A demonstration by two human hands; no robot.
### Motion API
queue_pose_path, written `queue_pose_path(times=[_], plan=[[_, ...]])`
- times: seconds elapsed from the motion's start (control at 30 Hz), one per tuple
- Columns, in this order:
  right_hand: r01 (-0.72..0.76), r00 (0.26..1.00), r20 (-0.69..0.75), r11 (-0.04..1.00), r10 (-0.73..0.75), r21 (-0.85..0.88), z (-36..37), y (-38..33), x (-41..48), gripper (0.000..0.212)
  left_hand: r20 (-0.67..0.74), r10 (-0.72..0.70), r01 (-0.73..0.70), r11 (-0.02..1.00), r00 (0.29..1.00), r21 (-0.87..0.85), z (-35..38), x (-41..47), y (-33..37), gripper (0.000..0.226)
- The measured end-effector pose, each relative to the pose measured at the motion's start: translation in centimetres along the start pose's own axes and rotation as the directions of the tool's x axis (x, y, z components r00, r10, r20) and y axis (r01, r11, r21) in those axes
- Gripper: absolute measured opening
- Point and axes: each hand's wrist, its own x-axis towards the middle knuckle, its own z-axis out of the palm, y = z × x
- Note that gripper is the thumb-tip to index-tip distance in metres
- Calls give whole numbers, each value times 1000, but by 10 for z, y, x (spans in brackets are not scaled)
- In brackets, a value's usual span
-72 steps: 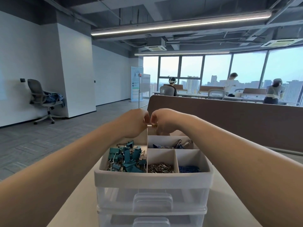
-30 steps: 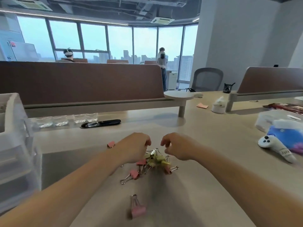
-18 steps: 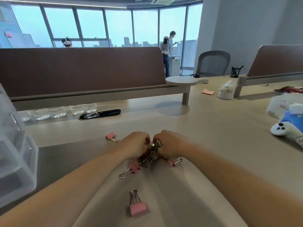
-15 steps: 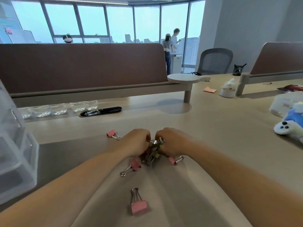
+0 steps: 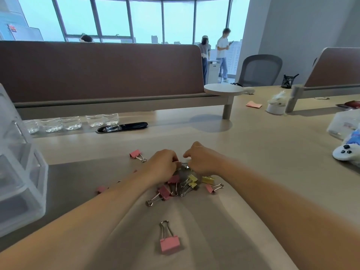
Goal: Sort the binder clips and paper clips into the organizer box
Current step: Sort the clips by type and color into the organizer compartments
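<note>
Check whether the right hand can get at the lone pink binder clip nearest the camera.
Probably yes: the pink binder clip lies alone, nothing over it; the right hand, pinching clips from the pile, would have to draw back.

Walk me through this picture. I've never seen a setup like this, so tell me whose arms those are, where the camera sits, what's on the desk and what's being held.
There is no machine here. A person wears a wide-angle camera on the head, so you look forward and down along their own bare arms. The left hand and right hand meet over a pile of binder clips, pink and yellow, on the desk. Both hands have curled fingers and pinch a small silvery clip handle between them. Which clip it belongs to is hidden. Two more lie apart: a near pink clip close to the camera and a far pink clip beyond the left hand. The clear plastic organizer box stands at the left edge. Water bottles lie farther back.
</note>
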Motion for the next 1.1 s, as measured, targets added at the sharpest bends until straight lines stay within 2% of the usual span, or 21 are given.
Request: queue_pose_path(times=[0.13, 0.23, 0.37, 0.5, 0.6, 0.67, 0.77, 0.9, 0.97, 1.1], plan=[[-3, 999, 34, 997, 6, -71, 6, -6, 4, 29, 24, 1, -2, 1000, 1000, 28, -3, 0, -1, 7], [-5, 999, -40, 996, 2, -87, 10, -1, 7, 26, 5, 1, -1, 1000, 1000, -19, -3, -3, -1, 20], [-21, 997, -77, 992, 12, -124, 7, 3, 6, 22, -49, 11, -16, 995, 999, -97, -4, -5, 3, 25], [-23, 997, -73, 998, 19, -56, -4, 11, -3, 29, -70, 26, -36, 989, 997, -140, -11, -9, 9, 18], [-66, 995, -75, 998, 68, 23, -13, 20, -16, 21, -20, 79, -81, 987, 997, -142, -13, -15, 17, 5], [-110, 990, -78, 993, 113, 52, -17, 27, -27, 11, 46, 126, -121, 988, 991, -98, -12, -19, 21, 18], [-159, 985, -61, 985, 163, 65, -19, 31, -43, 13, 135, 187, -199, 977, 973, 81, -10, -23, 29, 35], [-127, 990, -45, 989, 130, 72, -18, 30, -54, 4, 158, 203, -236, 946, 966, 224, -7, -28, 35, 33], [-100, 994, -42, 993, 103, 71, -17, 30, -56, 10, 175, 197, -238, 937, 965, 255, -7, -31, 39, 23], [-99, 995, 15, 995, 99, 24, -15, 30, -55, 21, 255, 168, -247, 913, 952, 324, -9, -35, 45, 51]])
